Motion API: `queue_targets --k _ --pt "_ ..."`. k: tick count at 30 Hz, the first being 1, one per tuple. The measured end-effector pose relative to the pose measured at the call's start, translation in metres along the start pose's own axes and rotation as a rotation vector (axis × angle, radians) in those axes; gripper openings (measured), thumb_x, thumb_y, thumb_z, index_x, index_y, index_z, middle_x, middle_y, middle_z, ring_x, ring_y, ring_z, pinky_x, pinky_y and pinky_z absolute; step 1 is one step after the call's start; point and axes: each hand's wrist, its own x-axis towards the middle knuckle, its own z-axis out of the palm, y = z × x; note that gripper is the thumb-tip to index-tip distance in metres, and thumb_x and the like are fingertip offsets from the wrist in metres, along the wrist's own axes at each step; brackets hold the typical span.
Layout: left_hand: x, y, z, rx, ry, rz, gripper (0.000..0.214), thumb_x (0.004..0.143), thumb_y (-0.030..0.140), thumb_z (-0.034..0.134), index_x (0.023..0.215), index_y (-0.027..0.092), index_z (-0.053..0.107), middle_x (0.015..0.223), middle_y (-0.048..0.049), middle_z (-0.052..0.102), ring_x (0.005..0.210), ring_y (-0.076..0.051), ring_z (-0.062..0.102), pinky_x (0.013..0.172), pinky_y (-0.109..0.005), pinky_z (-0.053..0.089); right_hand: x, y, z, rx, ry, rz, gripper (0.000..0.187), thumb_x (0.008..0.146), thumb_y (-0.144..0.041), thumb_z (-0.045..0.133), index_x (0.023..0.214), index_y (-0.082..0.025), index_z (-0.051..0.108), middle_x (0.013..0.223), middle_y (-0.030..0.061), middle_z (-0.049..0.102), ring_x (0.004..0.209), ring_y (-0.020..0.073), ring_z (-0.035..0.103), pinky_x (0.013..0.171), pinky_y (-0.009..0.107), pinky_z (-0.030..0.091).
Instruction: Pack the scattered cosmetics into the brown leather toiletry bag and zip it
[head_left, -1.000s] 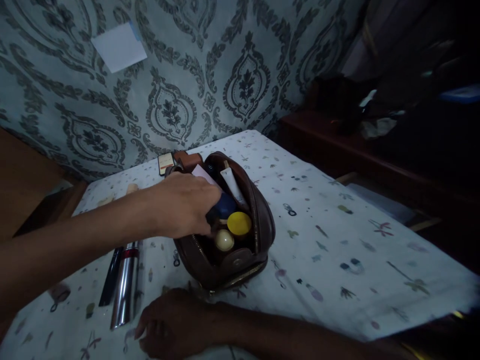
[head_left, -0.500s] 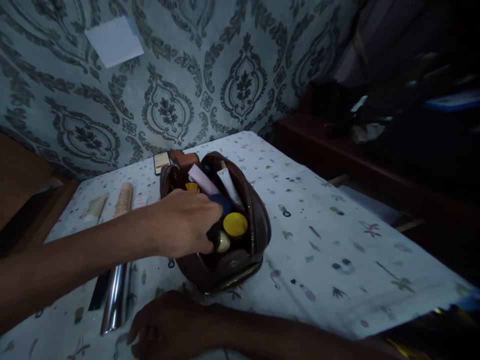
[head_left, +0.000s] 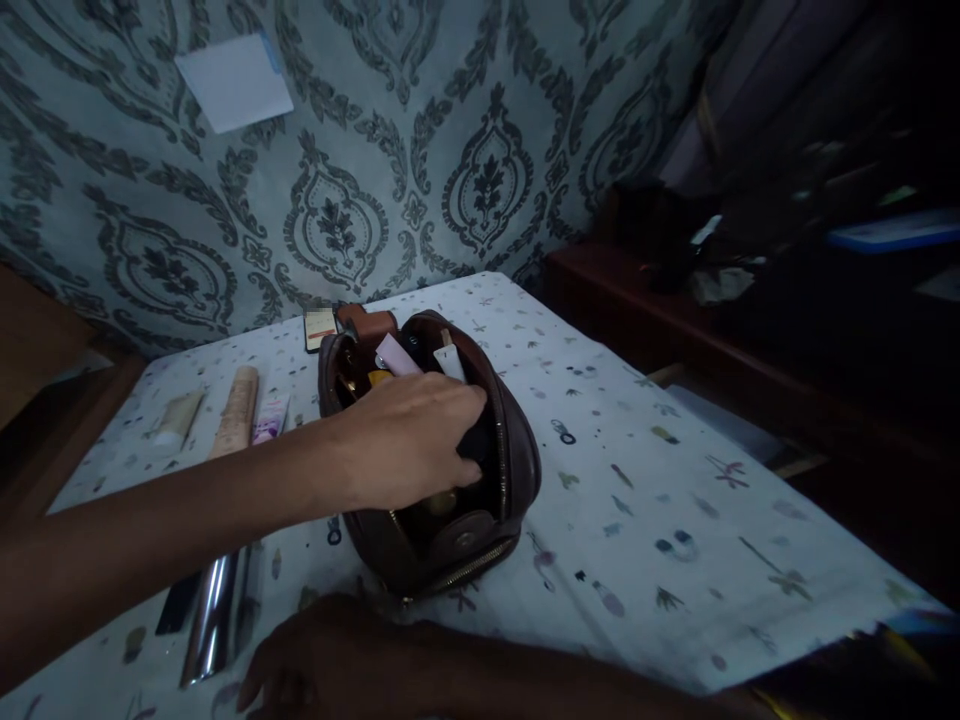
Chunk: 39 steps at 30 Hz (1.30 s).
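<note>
My left hand (head_left: 416,440) reaches down into an open brown toiletry bag (head_left: 517,460) with a zip around its rim. Thumb and forefinger are closed on a small black object (head_left: 474,450), mostly hidden and too dark to name. Beyond the knuckles a pale pink tube (head_left: 396,354) and a white tube (head_left: 450,362) stick up in the bag. A yellow item (head_left: 379,377) shows beside the pink tube. Below the bag my right hand (head_left: 322,655) rests on the tablecloth in shadow, fingers curled in, nothing seen in them.
Left of the bag lie a cream tube (head_left: 180,420), a peach tube (head_left: 238,405), a purple-and-white tube (head_left: 270,415) and a shiny silver cylinder (head_left: 212,620). A phone (head_left: 321,328) lies behind the bag by a brown leather piece (head_left: 367,322). The printed tablecloth (head_left: 637,520) ends at a dark drop-off on the right.
My left hand has moved right within the bag, covering the yellow lid and the blue item. A black object now shows between thumb and forefinger. My right hand has barely moved.
</note>
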Motion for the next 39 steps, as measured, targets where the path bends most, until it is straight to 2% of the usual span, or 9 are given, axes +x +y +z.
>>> queue_targets --k 9,16,19,24,28,31,35,37,39 --pt "-0.002 -0.004 0.006 -0.122 -0.002 0.012 0.027 0.082 0.028 0.069 0.104 0.018 0.058 0.116 -0.005 0.061 0.111 -0.022 0.058 0.09 -0.03 0.049 0.002 0.002 0.003 0.027 0.012 0.023 0.038 0.086 -0.03 0.065 0.12 -0.016 0.071 0.111 0.0089 0.076 0.098 0.0179 0.07 0.086 0.021 0.05" --pt "-0.01 -0.006 -0.003 -0.089 0.007 -0.02 0.023 0.082 0.031 0.069 0.097 0.018 0.058 0.112 -0.0045 0.062 0.101 -0.021 0.06 0.081 -0.028 0.048 -0.001 -0.003 0.001 -0.017 0.011 0.012 0.035 0.085 -0.027 0.065 0.117 -0.015 0.072 0.108 0.0083 0.076 0.098 0.0191 0.071 0.09 0.024 0.05" --pt "-0.025 -0.016 -0.009 -0.067 0.152 -0.005 0.017 0.087 0.035 0.063 0.094 0.02 0.06 0.1 -0.0024 0.065 0.091 -0.02 0.062 0.074 -0.028 0.047 -0.002 -0.002 0.004 -0.036 0.079 0.0 0.032 0.083 -0.026 0.066 0.112 -0.017 0.074 0.102 0.0054 0.077 0.095 0.0179 0.071 0.09 0.023 0.05" --pt "-0.069 -0.039 -0.004 -0.127 0.623 -0.012 0.018 0.093 0.033 0.052 0.102 0.025 0.066 0.092 -0.0001 0.067 0.079 -0.017 0.061 0.07 -0.028 0.045 -0.003 -0.003 0.003 -0.065 0.11 -0.005 0.032 0.081 -0.022 0.063 0.11 -0.019 0.076 0.101 0.0031 0.078 0.091 0.0168 0.071 0.085 0.02 0.049" --pt "-0.112 -0.064 0.02 -0.227 0.785 -0.188 0.019 0.092 0.034 0.052 0.099 0.024 0.067 0.094 0.0003 0.069 0.082 -0.018 0.063 0.066 -0.027 0.046 -0.002 0.002 0.006 -0.074 0.181 -0.113 0.036 0.08 -0.014 0.061 0.112 -0.018 0.076 0.101 0.0036 0.079 0.088 0.0155 0.071 0.08 0.019 0.049" --pt "-0.142 -0.098 0.049 -0.363 0.827 -0.368 0.023 0.091 0.041 0.053 0.098 0.023 0.067 0.098 -0.0012 0.071 0.09 -0.021 0.065 0.07 -0.029 0.05 0.001 0.007 0.011 -0.078 0.244 -0.162 0.031 0.078 -0.012 0.059 0.102 -0.015 0.078 0.092 0.0055 0.079 0.08 0.0156 0.07 0.075 0.021 0.049" --pt "-0.172 -0.156 0.102 -0.503 0.751 -0.573 0.033 0.087 0.049 0.053 0.098 0.021 0.066 0.097 -0.0041 0.071 0.093 -0.024 0.065 0.074 -0.032 0.053 0.003 0.01 0.016 -0.069 0.321 -0.172 0.027 0.079 -0.016 0.058 0.097 -0.014 0.078 0.083 0.0067 0.076 0.073 0.0154 0.067 0.07 0.024 0.049" --pt "-0.176 -0.181 0.128 -0.496 0.669 -0.703 0.032 0.085 0.046 0.049 0.097 0.02 0.064 0.096 -0.0048 0.07 0.092 -0.023 0.065 0.079 -0.034 0.053 0.002 0.009 0.017 -0.053 0.325 -0.177 0.027 0.079 -0.018 0.058 0.098 -0.013 0.077 0.081 0.0065 0.075 0.07 0.0149 0.065 0.069 0.024 0.049" --pt "-0.172 -0.201 0.149 -0.48 0.648 -0.773 0.029 0.083 0.041 0.05 0.097 0.019 0.063 0.092 -0.0054 0.07 0.092 -0.023 0.065 0.081 -0.035 0.053 0.002 0.008 0.018 -0.05 0.322 -0.166 0.027 0.079 -0.017 0.058 0.097 -0.013 0.077 0.08 0.0063 0.074 0.07 0.0148 0.064 0.069 0.024 0.049"
